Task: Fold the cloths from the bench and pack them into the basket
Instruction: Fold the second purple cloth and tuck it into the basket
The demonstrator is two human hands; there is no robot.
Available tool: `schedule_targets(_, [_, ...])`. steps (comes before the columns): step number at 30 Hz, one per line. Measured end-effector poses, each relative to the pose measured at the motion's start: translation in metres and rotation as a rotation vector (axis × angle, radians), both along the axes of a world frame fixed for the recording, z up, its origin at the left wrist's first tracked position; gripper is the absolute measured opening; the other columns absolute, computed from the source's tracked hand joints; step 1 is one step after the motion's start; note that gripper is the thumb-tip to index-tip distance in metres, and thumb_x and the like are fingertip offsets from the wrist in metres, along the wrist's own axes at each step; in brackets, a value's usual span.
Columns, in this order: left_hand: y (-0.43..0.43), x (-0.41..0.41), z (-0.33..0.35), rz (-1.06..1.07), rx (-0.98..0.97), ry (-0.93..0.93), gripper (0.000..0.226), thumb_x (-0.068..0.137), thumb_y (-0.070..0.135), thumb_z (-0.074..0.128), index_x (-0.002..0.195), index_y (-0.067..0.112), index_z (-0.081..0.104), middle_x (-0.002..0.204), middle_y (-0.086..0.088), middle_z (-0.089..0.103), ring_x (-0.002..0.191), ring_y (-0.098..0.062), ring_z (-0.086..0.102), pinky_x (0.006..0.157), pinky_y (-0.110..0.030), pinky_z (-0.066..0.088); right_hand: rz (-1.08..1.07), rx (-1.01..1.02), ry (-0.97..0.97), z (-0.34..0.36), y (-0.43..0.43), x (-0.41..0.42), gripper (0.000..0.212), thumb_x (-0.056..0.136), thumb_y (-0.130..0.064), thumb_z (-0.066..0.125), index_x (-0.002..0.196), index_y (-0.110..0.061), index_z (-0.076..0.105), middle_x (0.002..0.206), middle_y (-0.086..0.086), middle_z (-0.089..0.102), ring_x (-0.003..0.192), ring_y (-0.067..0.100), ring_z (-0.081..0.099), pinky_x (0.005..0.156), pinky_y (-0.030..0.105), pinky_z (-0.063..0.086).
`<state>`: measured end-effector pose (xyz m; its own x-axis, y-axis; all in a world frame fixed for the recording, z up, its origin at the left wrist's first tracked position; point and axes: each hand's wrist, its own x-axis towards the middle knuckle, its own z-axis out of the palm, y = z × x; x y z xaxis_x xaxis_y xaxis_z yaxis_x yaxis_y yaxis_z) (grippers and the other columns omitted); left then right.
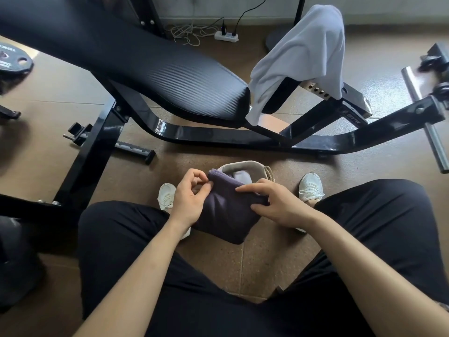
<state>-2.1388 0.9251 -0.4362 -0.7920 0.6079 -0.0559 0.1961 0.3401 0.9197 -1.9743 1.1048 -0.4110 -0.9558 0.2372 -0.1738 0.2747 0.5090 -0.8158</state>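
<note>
our left hand (188,203) pinches the left edge of a folded dark cloth (226,215); our right hand (279,206) grips its right edge, fingers on top. just beyond both hands is the basket (257,166). well beyond, a pale cloth (301,59) drapes the bench (170,69).

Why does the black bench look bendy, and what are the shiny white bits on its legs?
Head view: the wide-angle lens exaggerates curves in the bench and its frame near the edges. Head view: the white bits are glare on the glossy paint. Head view: the dark cloth looks sharp, the weight plate at the left edge smeary.
</note>
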Motion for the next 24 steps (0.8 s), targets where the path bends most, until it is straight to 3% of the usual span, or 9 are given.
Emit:
schedule_targets(2, [-0.001, 0.000, 0.000, -0.082, -0.001, 0.054, 0.023, 0.097, 0.009, 0.065, 0.093, 0.031, 0.061, 0.092, 0.012, 0.067, 0.083, 0.001, 0.064, 0.075, -0.012, 0.047, -0.051, 0.018, -0.028, -0.001, 0.001, 0.000, 0.054, 0.084, -0.006, 0.071, 0.132, -0.031, 0.067, 0.102, -0.021, 0.057, 0.095, -0.006, 0.055, 0.088, 0.016, 0.040])
schedule_targets(6, [-0.002, 0.004, -0.003, -0.246, 0.021, 0.075, 0.026, 0.099, 0.006, 0.058, 0.112, 0.024, 0.071, 0.111, 0.008, 0.071, 0.106, -0.013, 0.068, 0.092, -0.029, 0.053, -0.100, 0.029, -0.078, -0.004, 0.003, -0.002, 0.053, 0.082, -0.011, 0.073, 0.132, -0.030, 0.067, 0.119, -0.001, 0.066, 0.112, 0.013, 0.061, 0.099, 0.026, 0.045])
schedule_targets(10, [-0.002, 0.004, -0.002, -0.384, -0.062, 0.219, 0.053, 0.086, 0.024, 0.070, 0.137, 0.033, 0.059, 0.132, 0.012, 0.058, 0.123, -0.012, 0.058, 0.101, -0.040, 0.052, -0.109, -0.006, -0.100, -0.002, 0.003, -0.002, 0.058, 0.079, -0.019, 0.079, 0.134, -0.028, 0.064, 0.122, -0.003, 0.064, 0.110, 0.012, 0.062, 0.098, 0.036, 0.051])
schedule_targets(12, [-0.002, 0.006, 0.000, -0.456, -0.186, 0.332, 0.077, 0.078, 0.033, 0.076, 0.148, 0.041, 0.044, 0.140, 0.015, 0.048, 0.124, -0.014, 0.057, 0.099, -0.044, 0.053, -0.102, -0.018, -0.104, -0.001, 0.002, -0.003, 0.061, 0.076, -0.018, 0.083, 0.134, -0.025, 0.064, 0.120, -0.004, 0.066, 0.108, 0.011, 0.061, 0.097, 0.032, 0.050])
schedule_targets(15, [-0.001, 0.014, -0.001, -0.523, -0.319, 0.486, 0.100, 0.075, 0.033, 0.080, 0.155, 0.047, 0.023, 0.148, 0.016, 0.037, 0.122, -0.020, 0.059, 0.088, -0.048, 0.058, -0.166, -0.159, -0.085, -0.003, 0.000, -0.003, 0.059, 0.074, -0.013, 0.085, 0.129, -0.026, 0.066, 0.112, -0.001, 0.073, 0.102, 0.014, 0.069, 0.093, 0.041, 0.056])
schedule_targets(19, [0.003, 0.022, -0.003, -0.550, -0.336, 0.776, 0.095, 0.080, 0.024, 0.072, 0.158, 0.043, 0.021, 0.148, 0.010, 0.040, 0.120, -0.020, 0.058, 0.069, -0.042, 0.061, -0.299, -0.382, 0.004, -0.004, -0.006, -0.004, 0.049, 0.078, 0.000, 0.081, 0.107, -0.037, 0.070, 0.104, 0.005, 0.077, 0.094, 0.009, 0.070, 0.092, 0.046, 0.059])
schedule_targets(22, [0.003, 0.027, 0.001, -0.557, -0.279, 0.863, 0.087, 0.082, 0.021, 0.065, 0.159, 0.037, 0.027, 0.146, 0.012, 0.046, 0.111, -0.017, 0.058, 0.057, -0.032, 0.057, -0.366, -0.549, 0.050, -0.003, -0.006, -0.003, 0.048, 0.080, 0.007, 0.078, 0.112, -0.027, 0.071, 0.112, 0.012, 0.075, 0.107, 0.024, 0.071, 0.101, 0.054, 0.053])
schedule_targets(24, [0.002, 0.030, 0.003, -0.542, -0.207, 0.841, 0.085, 0.080, 0.017, 0.067, 0.157, 0.029, 0.035, 0.137, 0.014, 0.052, 0.103, -0.015, 0.058, 0.057, -0.026, 0.050, -0.382, -0.600, 0.055, -0.002, -0.005, -0.002, 0.052, 0.080, 0.011, 0.074, 0.120, -0.021, 0.070, 0.116, 0.015, 0.073, 0.111, 0.032, 0.069, 0.101, 0.059, 0.051])
